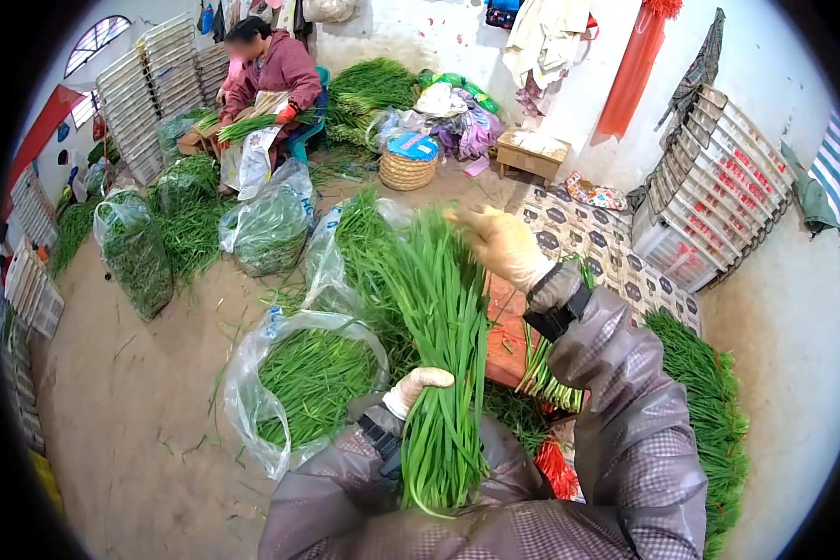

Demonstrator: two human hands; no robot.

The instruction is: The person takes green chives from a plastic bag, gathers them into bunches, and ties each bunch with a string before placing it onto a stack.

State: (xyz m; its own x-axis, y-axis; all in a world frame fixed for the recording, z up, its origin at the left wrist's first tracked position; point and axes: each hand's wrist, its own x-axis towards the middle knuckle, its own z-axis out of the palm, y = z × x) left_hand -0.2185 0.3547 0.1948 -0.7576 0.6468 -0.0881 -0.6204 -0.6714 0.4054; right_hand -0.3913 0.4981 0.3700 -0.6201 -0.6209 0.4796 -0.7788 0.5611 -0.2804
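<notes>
A long bunch of garlic chives (443, 327) stands upright in front of me, its lower leaves hanging over my lap. My left hand (418, 390), in a pale glove, is closed around the bunch low on its left side. At the top, my gloved right hand (506, 245) has its fingers drawn together at the leaf tips, slightly blurred. Below my right forearm, a tied bundle of chives (543, 378) lies at the edge of a reddish board (504, 336). An open clear bag (238, 397) of chives sits left of my left hand.
More bagged chives (133, 247) stand on the floor at left. Ahead, a seated person (275, 70) handles a bundle. A wicker basket (408, 173), a low wooden stool (532, 152) and stacked white crates (709, 196) stand farther back. A chive pile (700, 411) lies at right.
</notes>
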